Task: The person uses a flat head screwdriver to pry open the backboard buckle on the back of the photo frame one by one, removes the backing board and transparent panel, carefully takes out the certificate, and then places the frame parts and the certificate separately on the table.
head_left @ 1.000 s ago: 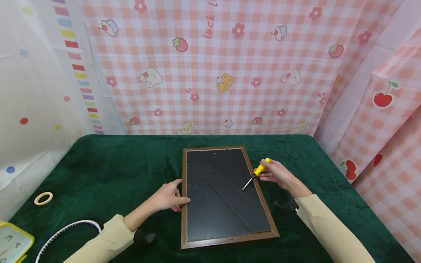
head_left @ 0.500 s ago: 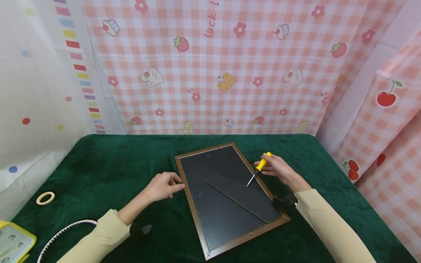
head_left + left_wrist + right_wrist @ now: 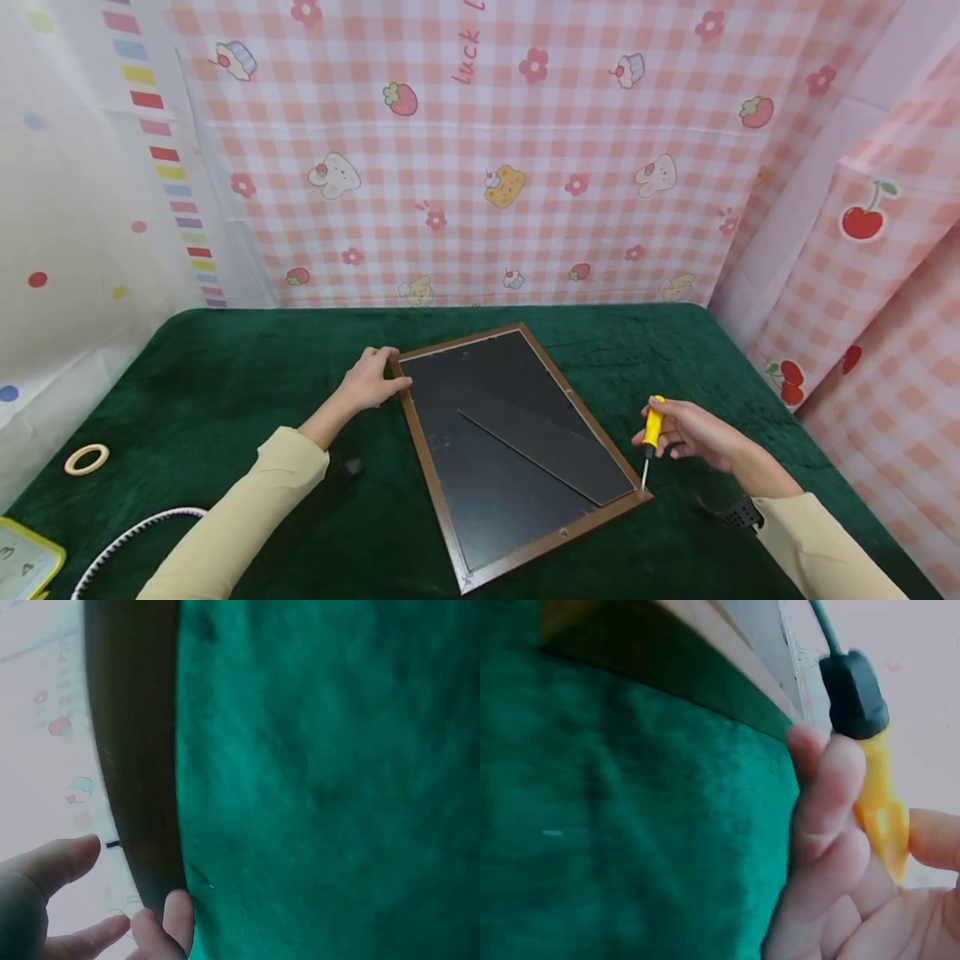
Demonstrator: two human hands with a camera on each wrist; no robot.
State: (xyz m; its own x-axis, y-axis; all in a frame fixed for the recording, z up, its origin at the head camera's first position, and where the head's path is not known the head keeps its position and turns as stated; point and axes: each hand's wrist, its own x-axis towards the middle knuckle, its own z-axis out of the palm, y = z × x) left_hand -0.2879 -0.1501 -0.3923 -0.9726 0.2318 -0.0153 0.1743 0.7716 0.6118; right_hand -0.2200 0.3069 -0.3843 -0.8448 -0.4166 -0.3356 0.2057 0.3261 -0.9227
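Note:
A picture frame [image 3: 438,477] with a brown wooden edge lies back side up, turned at an angle. Its black backing bears a stand flap [image 3: 555,450]. My left hand [image 3: 369,379] grips the frame near its far left corner, thumb over the edge and fingers along the outer side [image 3: 146,825]. My right hand [image 3: 697,433] holds a screwdriver by its yellow handle [image 3: 653,425], between thumb and fingers in the right wrist view [image 3: 885,817]. The metal tip points down at the frame's near right corner; whether it touches the wood I cannot tell.
Dark green cloth [image 3: 262,367] covers the table. To the left lie a wooden ring [image 3: 86,459], a white hoop-like band [image 3: 120,542] partly hidden by my sleeve, and a yellow-edged clock [image 3: 30,558] cut by the picture border. A pink checked curtain [image 3: 450,150] hangs behind.
The picture frame has turned counterclockwise. My left hand came off its side and has moved up to the far left corner. The right hand brought the screwdriver down to the near right corner.

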